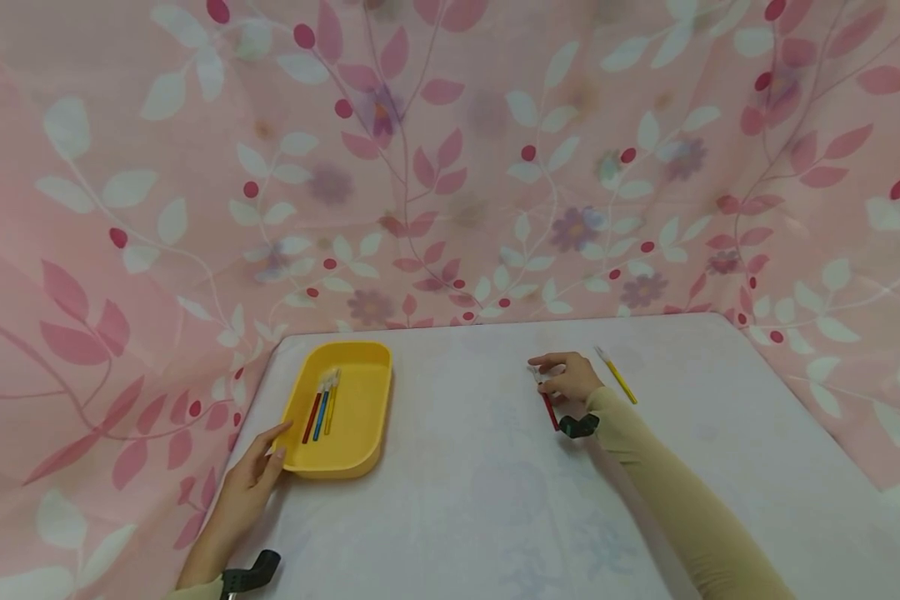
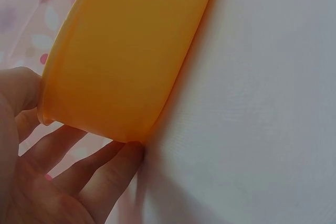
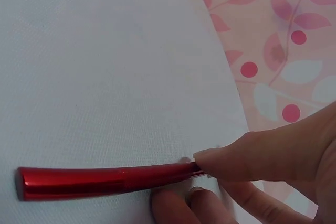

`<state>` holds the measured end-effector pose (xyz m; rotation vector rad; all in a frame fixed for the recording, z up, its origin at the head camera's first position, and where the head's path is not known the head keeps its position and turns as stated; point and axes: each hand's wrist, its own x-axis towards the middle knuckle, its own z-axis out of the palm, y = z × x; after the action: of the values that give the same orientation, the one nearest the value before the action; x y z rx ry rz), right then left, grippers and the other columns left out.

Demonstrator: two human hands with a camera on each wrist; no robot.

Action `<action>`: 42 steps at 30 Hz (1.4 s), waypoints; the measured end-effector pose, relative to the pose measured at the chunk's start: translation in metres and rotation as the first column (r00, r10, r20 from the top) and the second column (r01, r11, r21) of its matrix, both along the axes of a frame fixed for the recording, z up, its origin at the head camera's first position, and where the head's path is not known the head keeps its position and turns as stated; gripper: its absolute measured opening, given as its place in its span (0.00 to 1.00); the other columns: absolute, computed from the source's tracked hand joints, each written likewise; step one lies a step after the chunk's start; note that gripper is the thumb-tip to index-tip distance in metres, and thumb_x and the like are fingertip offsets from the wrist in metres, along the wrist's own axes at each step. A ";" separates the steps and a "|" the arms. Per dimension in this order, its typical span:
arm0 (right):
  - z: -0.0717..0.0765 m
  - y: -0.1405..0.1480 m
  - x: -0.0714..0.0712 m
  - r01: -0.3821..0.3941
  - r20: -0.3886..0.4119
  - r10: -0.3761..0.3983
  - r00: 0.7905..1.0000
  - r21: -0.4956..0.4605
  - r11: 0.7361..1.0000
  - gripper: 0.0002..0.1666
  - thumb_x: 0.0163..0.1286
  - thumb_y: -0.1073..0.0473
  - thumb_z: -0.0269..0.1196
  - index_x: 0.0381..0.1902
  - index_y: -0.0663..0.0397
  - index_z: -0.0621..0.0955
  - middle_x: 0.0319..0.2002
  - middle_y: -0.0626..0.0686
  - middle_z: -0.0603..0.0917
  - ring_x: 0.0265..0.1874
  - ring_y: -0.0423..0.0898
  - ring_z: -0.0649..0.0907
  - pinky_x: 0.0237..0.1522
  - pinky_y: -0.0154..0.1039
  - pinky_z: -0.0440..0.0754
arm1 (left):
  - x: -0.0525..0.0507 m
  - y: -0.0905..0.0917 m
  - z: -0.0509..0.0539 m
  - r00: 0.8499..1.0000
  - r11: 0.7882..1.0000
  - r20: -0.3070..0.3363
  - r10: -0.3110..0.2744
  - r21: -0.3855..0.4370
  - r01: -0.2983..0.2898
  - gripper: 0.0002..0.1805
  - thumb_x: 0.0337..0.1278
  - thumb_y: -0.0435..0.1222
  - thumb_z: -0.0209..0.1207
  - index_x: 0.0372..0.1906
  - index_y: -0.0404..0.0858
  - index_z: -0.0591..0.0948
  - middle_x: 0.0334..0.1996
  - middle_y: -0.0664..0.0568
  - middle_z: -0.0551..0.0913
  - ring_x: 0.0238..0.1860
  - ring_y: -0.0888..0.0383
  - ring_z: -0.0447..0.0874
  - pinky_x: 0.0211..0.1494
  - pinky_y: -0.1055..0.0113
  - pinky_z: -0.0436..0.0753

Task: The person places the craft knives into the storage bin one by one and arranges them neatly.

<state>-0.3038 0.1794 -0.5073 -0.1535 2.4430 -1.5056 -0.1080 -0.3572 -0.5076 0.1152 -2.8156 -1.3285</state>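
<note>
Right hand (image 1: 566, 382): thumb and fingertips pinch the red paintbrush (image 1: 551, 412) at the thin end of its handle, just short of the bristles.
Red handle: its long axis runs from the pinch back toward the person, angled slightly to the right, with the blunt butt nearest the body.
Spare yellow paintbrush (image 1: 619, 380): lies on the table (image 1: 457, 467) just to the right of that hand, about parallel to the red one, bristles pointing away.
Yellow tray (image 1: 360, 400): well off to the left of the pinched brush, across bare cloth, its long side running away from the person; the left hand is much the nearer to it.
Left hand (image 1: 246, 483): holds the tray's near-left corner, digits parted around rim and outer wall.
Inside the tray: a red-handled brush (image 1: 311, 419), a blue-handled brush (image 1: 321, 415) and a yellow-handled brush (image 1: 332, 408) side by side, bristles away.
Hard to make out: the right hand partly covers the held brush's bristles; I can't tell whether its handle touches the cloth.
</note>
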 end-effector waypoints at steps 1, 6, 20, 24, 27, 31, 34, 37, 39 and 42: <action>0.000 0.000 0.000 -0.004 -0.002 0.004 1.000 0.006 1.000 0.33 0.66 0.74 0.72 0.70 0.63 0.83 0.63 0.69 0.82 0.32 0.47 0.87 0.35 0.42 0.93 | 0.000 0.000 0.000 1.000 1.000 0.000 0.001 0.001 -0.001 0.29 0.90 0.46 0.50 0.85 0.42 0.65 0.84 0.31 0.60 0.79 0.24 0.62 0.69 0.42 0.75; 0.002 -0.002 0.000 -0.002 -0.004 0.002 1.000 0.027 1.000 0.34 0.63 0.75 0.70 0.69 0.63 0.84 0.63 0.68 0.81 0.29 0.47 0.85 0.32 0.41 0.92 | 0.001 0.000 0.000 1.000 1.000 0.006 0.002 0.006 -0.002 0.29 0.91 0.46 0.50 0.85 0.43 0.65 0.84 0.31 0.59 0.79 0.24 0.63 0.69 0.44 0.75; 0.000 -0.010 -0.006 -0.033 -0.080 0.048 0.996 0.178 0.983 0.31 0.61 0.70 0.69 0.65 0.63 0.86 0.60 0.66 0.80 0.32 0.48 0.80 0.28 0.36 0.85 | 0.002 0.002 0.002 1.000 1.000 0.011 0.000 0.013 0.000 0.30 0.91 0.47 0.49 0.85 0.43 0.64 0.85 0.31 0.58 0.78 0.24 0.66 0.68 0.45 0.76; -0.003 -0.010 -0.009 -0.041 -0.070 0.055 0.996 0.184 0.982 0.32 0.61 0.70 0.68 0.66 0.62 0.86 0.59 0.66 0.80 0.25 0.46 0.80 0.27 0.35 0.84 | 0.002 0.002 0.002 1.000 1.000 0.008 0.003 0.007 -0.004 0.30 0.91 0.49 0.49 0.85 0.44 0.64 0.85 0.32 0.59 0.78 0.25 0.67 0.68 0.46 0.76; -0.004 -0.010 -0.011 -0.067 -0.071 0.085 0.994 0.218 0.974 0.33 0.61 0.70 0.68 0.66 0.61 0.86 0.58 0.66 0.80 0.23 0.45 0.78 0.26 0.35 0.82 | 0.002 0.001 0.002 1.000 1.000 0.007 0.001 0.010 -0.001 0.30 0.91 0.48 0.49 0.85 0.43 0.64 0.85 0.32 0.59 0.78 0.25 0.67 0.68 0.46 0.76; -0.001 -0.013 -0.012 -0.093 -0.093 0.126 0.988 0.298 0.950 0.32 0.61 0.70 0.68 0.66 0.62 0.86 0.58 0.66 0.80 0.33 0.50 0.79 0.31 0.35 0.79 | 0.001 0.001 0.002 1.000 1.000 0.006 -0.008 0.015 0.008 0.30 0.91 0.48 0.49 0.85 0.42 0.64 0.85 0.31 0.58 0.77 0.24 0.66 0.67 0.46 0.77; 0.004 -0.016 -0.011 -0.092 -0.117 0.141 0.983 0.348 0.933 0.31 0.62 0.69 0.69 0.66 0.63 0.86 0.58 0.67 0.81 0.43 0.55 0.79 0.37 0.37 0.79 | 0.001 0.001 0.001 1.000 1.000 0.008 -0.009 0.012 0.009 0.30 0.91 0.47 0.49 0.85 0.42 0.64 0.85 0.31 0.58 0.77 0.24 0.66 0.67 0.46 0.76; 0.007 -0.016 -0.009 -0.087 -0.127 0.140 0.982 0.352 0.932 0.32 0.62 0.69 0.69 0.66 0.65 0.85 0.58 0.68 0.82 0.45 0.56 0.79 0.37 0.38 0.80 | 0.001 0.001 0.001 1.000 1.000 0.019 -0.002 0.011 0.002 0.30 0.91 0.48 0.49 0.85 0.43 0.63 0.85 0.32 0.58 0.78 0.24 0.66 0.68 0.46 0.76; 0.006 -0.014 -0.008 -0.082 -0.131 0.133 0.982 0.339 0.937 0.33 0.61 0.69 0.69 0.67 0.66 0.85 0.58 0.68 0.82 0.43 0.56 0.80 0.36 0.38 0.80 | 0.001 0.000 0.000 1.000 1.000 0.019 -0.002 0.011 0.002 0.30 0.91 0.47 0.49 0.85 0.42 0.63 0.85 0.31 0.58 0.78 0.25 0.66 0.68 0.46 0.76; 0.004 -0.011 -0.008 -0.074 -0.148 0.126 0.981 0.316 0.946 0.34 0.60 0.69 0.70 0.67 0.66 0.85 0.59 0.68 0.81 0.44 0.56 0.81 0.37 0.37 0.81 | 0.000 0.000 0.000 1.000 1.000 0.017 -0.006 0.011 0.006 0.30 0.91 0.47 0.49 0.85 0.42 0.63 0.85 0.31 0.58 0.78 0.24 0.65 0.67 0.46 0.76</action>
<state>-0.3113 0.1684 -0.5036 -0.3478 2.7189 -1.0889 -0.1077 -0.3570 -0.5074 0.1188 -2.8252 -1.3507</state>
